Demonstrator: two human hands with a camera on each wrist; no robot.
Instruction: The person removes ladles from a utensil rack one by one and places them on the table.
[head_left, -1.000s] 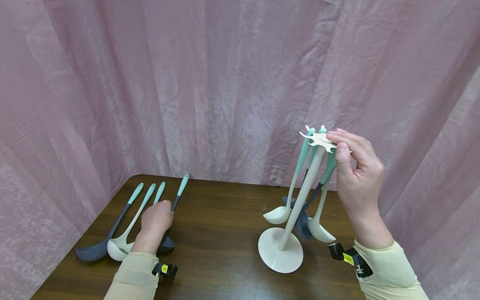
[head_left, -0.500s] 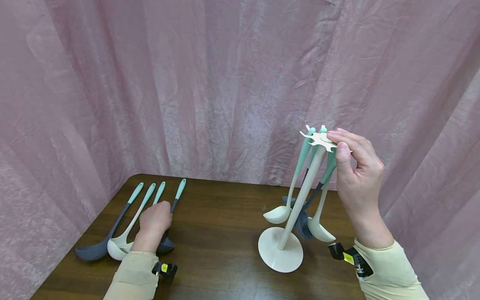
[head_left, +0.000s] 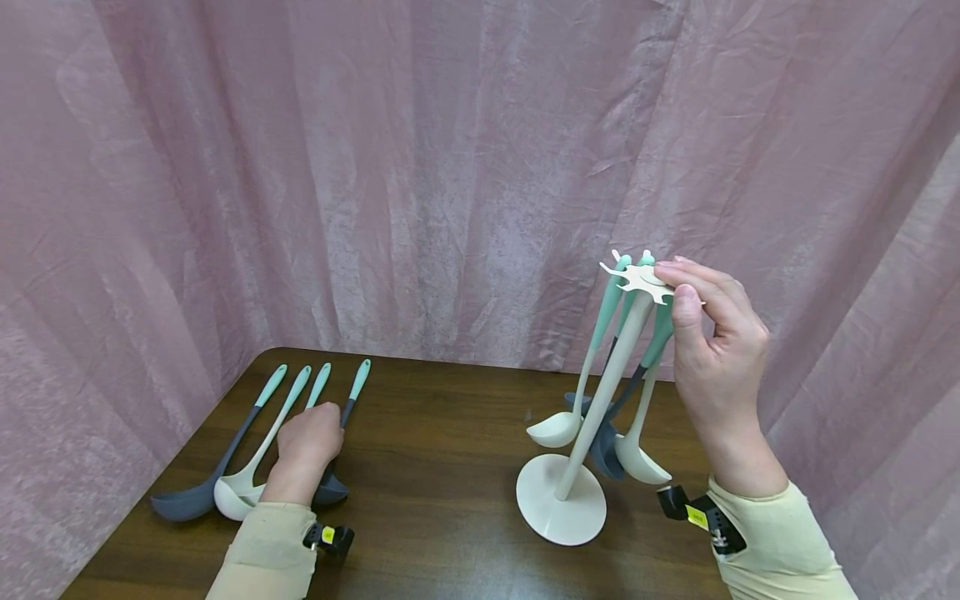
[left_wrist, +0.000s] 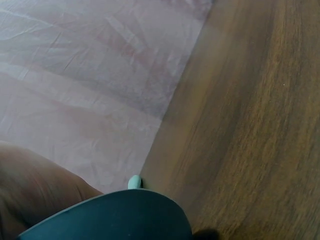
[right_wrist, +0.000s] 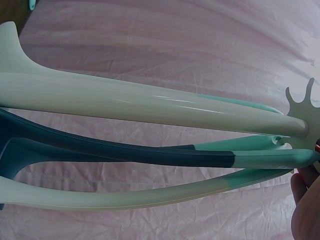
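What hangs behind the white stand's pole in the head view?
Dark utensils show in part on both sides of the pole; whatever it directly covers cannot be seen.

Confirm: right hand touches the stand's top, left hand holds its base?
The left hand isn't on the base; it's at the ladles lying on the table, as the head view shows. The right hand does touch the stand's top.
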